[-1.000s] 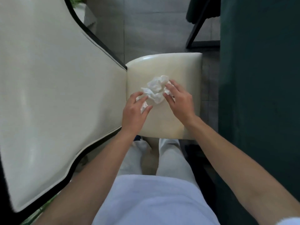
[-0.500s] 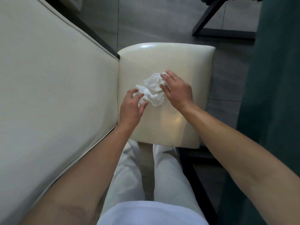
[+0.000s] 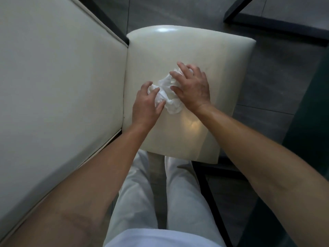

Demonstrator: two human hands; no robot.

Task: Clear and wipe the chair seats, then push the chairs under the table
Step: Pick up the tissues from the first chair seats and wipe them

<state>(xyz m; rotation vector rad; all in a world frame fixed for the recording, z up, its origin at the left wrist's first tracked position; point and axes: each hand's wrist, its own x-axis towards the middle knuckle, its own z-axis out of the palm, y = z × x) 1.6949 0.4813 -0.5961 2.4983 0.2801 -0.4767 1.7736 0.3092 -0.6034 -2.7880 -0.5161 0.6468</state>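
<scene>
Wiping underway: crumpled white tissue (image 3: 169,97) at centre of glossy cream leather chair seat (image 3: 187,50) is pinched by left hand (image 3: 145,106), pressed under spread right hand (image 3: 192,90); chair judged not yet pushed in.

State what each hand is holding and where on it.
The left hand pinches the crumpled white tissue at its left edge; the right hand presses its right side.

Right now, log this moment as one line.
step: wiping seat | left hand: pinches tissue | right hand: presses tissue | cream chair seat | chair: not pushed in
</scene>
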